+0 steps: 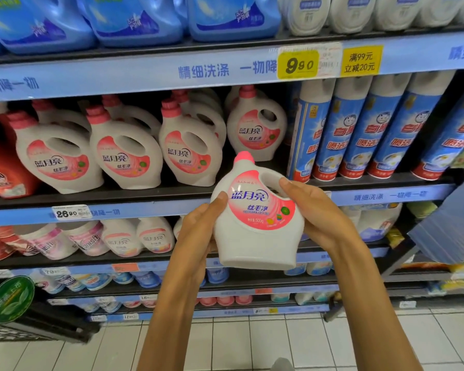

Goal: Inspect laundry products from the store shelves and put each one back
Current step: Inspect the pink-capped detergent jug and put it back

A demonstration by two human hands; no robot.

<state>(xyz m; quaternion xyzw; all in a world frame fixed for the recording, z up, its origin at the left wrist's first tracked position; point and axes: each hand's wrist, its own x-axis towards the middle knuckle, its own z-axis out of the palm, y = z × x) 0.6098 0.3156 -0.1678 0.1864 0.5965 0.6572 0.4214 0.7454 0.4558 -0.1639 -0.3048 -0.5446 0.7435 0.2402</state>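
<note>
- So, biggest thing first: the store shelves (150,76) fill almost the whole view, several levels with blue edge strips covered in printed Chinese text.
- Top level has big blue jugs (134,20) on the left and white bottles (308,17) on the right, all cut off by the top of the frame.
- Next level down: a row of white detergent bottles with pink caps and pink labels (123,156), then tall blue spray cans (356,135) standing upright to the right of them. A red pack (0,167) sits at the far left.
- Lower levels hold smaller white and pink bottles (118,239), too blurry to read much.
- White floor tiles (252,341) show at the bottom.
- The bottle being looked at (257,215) is off the shelf, held up in front of the second and third levels, upright and leaning a touch, label facing the camera. White body, pink cap, handle hole on the upper right, "500g" on the label.
- Left hand (198,228) grips the bottle's left side, thumb on the front next to the label, fingers wrapped behind it.
- Right hand (316,210) holds the right side, fingers curled around the handle, thumb near the handle hole.
- Yellow price tag (298,64) reads 9.90, a yellow promo tag (359,61) is just beside it, and a white tag (70,213) lower left reads 26.90.
</note>
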